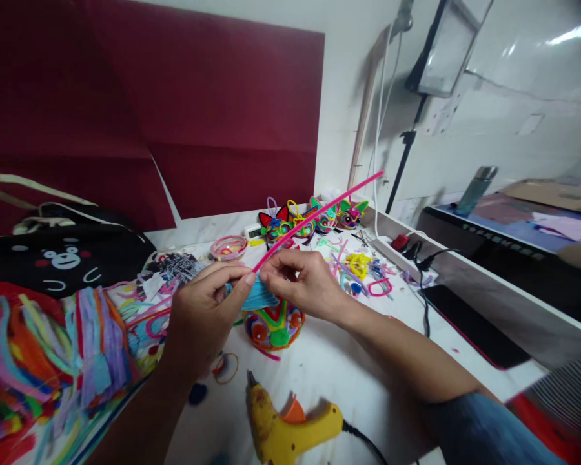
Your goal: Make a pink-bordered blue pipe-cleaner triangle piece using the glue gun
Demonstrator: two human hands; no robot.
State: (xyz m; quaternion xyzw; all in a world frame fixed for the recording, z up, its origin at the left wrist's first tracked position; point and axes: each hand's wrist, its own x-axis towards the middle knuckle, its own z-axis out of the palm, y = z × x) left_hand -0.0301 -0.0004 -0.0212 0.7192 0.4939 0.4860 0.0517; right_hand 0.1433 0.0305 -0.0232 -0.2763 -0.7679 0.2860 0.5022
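A long pink pipe cleaner (319,213) slants up to the right, its lower end pinched between the thumb and finger of my left hand (208,303). My right hand (305,281) is closed beside that same end, its fingertips touching or nearly touching the pipe cleaner. Behind and below the fingers is a light blue piece (258,296). Just under it a colourful face-shaped craft piece (275,326), with orange round eyes and a green nose, rests on the white table (319,374); its top is hidden by the blue piece and my hands.
A yellow glue gun (290,426) lies near the front edge. Bundled pipe cleaners (97,342) and a black bag (62,258) stand left. Several finished craft faces (314,223) sit at the back. A black phone (474,326) and power strip (392,252) lie right.
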